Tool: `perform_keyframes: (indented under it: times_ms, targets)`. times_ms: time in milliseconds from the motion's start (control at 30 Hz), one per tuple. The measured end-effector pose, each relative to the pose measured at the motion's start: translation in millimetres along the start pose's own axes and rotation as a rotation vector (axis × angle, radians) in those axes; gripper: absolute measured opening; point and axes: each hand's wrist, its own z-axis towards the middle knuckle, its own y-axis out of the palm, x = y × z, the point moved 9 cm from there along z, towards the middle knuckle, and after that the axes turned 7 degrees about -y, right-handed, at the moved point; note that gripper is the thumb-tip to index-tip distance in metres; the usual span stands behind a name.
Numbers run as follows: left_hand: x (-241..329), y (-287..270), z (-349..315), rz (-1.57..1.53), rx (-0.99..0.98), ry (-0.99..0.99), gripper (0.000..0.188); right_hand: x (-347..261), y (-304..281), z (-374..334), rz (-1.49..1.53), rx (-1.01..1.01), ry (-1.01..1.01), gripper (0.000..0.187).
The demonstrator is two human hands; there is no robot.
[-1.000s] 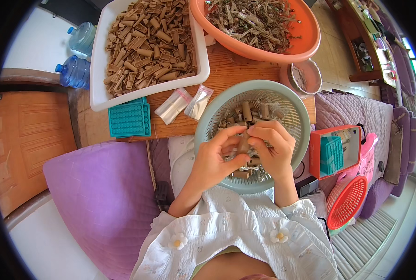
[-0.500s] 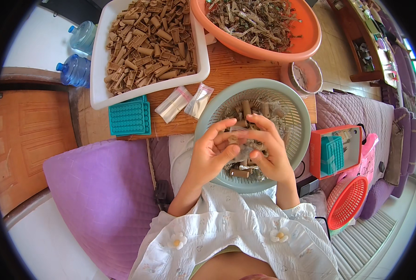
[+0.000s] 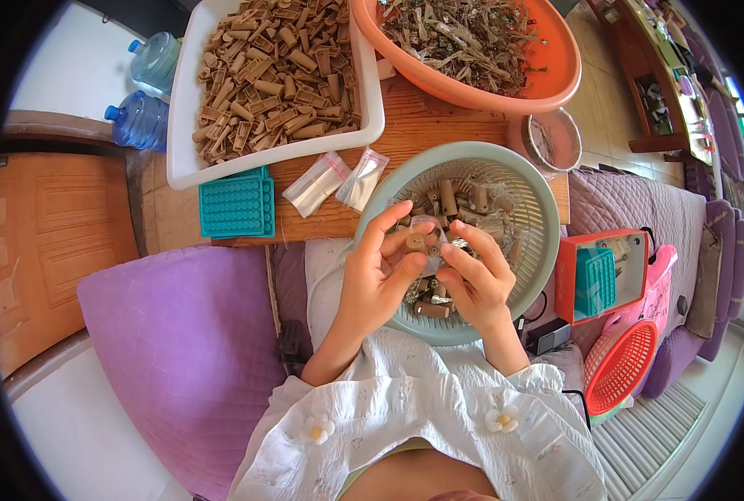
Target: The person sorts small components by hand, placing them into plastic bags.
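Note:
A small clear plastic bag with small round tan pieces in it is held between my two hands, above a grey-green basket on my lap. My left hand grips the bag's left side between thumb and curled fingers, its index finger raised. The thumb and fingertips of my right hand pinch its right side. Below lie brown plastic tubes and crumpled clear bags, partly hidden by my hands.
Beyond the basket, a wooden table bears a white tray of brown plastic shells, an orange basin of shiny strips, flat clear bags and teal trays. At right are a red box and red basket.
My right hand's fingers have drawn back to the right and down, showing more of the bag and its tan pieces. The view has shifted slightly.

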Motion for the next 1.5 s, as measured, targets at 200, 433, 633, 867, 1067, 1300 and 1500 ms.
perform_keyframes:
  times_ms: [200, 433, 633, 867, 1067, 1300, 1500]
  targets:
    - [0.2, 3.7, 0.6, 0.369, 0.002, 0.052, 0.046, 8.9, 10.2, 2.6, -0.175, -0.068, 0.072, 0.029]
    - [-2.6, 4.8, 3.9, 0.170, -0.008, 0.052, 0.042, 58.7, 31.2, -26.9, 0.690, 0.188, 0.767, 0.025]
    - [23.2, -1.9, -0.6, 0.601, 0.124, 0.338, 0.043, 51.7, 44.8, -22.0, 0.665, -0.059, 0.822, 0.027]
    - [60.7, 12.8, -19.6, 1.190, 0.326, 0.754, 0.022, 33.7, 48.1, -10.2, 0.366, -0.310, 0.670, 0.025]
    - [53.2, 8.0, -14.1, 1.211, 0.188, 0.719, 0.022, 10.2, 44.1, 6.8, 0.003, -0.349, 0.258, 0.020]
    - [48.6, -9.6, -3.6, 1.085, 0.167, 0.589, 0.011, -3.7, 51.0, 10.1, -0.074, -0.402, 0.165, 0.026]
    - [62.0, -75.8, -7.3, 0.551, 0.485, 0.389, 0.006, -14.6, 51.2, 14.1, 0.120, -0.374, 0.206, 0.023]
